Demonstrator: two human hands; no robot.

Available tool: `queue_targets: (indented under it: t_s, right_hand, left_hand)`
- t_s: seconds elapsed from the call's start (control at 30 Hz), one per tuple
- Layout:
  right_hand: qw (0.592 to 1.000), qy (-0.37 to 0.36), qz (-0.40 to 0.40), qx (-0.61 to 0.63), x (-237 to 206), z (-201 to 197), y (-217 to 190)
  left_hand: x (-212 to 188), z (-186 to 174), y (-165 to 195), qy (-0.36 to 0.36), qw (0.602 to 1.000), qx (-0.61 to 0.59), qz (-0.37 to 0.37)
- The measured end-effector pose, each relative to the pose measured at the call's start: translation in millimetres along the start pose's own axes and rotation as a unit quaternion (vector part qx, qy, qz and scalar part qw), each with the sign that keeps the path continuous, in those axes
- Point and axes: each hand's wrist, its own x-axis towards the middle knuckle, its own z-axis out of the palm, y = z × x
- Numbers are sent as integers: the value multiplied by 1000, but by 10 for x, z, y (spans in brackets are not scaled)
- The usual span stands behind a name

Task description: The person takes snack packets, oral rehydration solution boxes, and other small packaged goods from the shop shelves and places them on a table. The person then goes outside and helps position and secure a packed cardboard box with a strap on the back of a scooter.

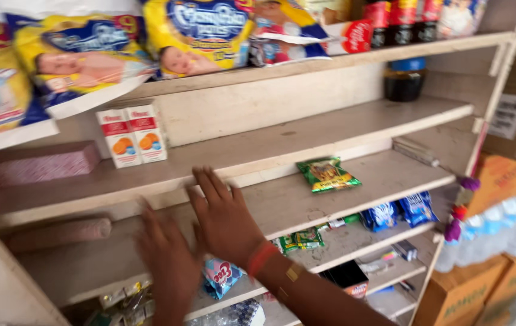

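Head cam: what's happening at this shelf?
A person reaches both bare hands to a wooden shop shelf unit. The right hand lies flat, fingers spread, against the front edge of a mostly bare shelf board; the left hand is blurred just beside it, holding nothing visible. Further right on that board lies a green snack packet. Two small white-and-red cartons stand on the board above, and diaper packs sit along the top.

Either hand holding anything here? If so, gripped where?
Nothing is held. The right hand lies open, fingers spread, over the edge of a bare shelf. The left hand is blurred, but its fingers look open, with nothing in them.
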Motion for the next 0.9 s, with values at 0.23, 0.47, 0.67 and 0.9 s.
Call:
queue_targets:
  t_s: [0.23, 0.47, 0.67, 0.9]
  right_hand:
    - [838, -113, 433, 312, -3340, 102, 58]
    - [680, -159, 674, 239, -6098, -1489, 151]
    - [650, -89, 747, 108, -6482, -3181, -216]
    - [543, 120, 818, 144, -7111, -4354, -191]
  left_hand:
    - [-2498, 1333, 1204, -209, 899, -348, -163]
    - [-3845, 1233, 3381, -283, 770, -533, 209]
    - [-4280, 271, 4794, -582, 502, -634, 82]
    - [-4749, -687, 6671, -698, 297, -600, -255]
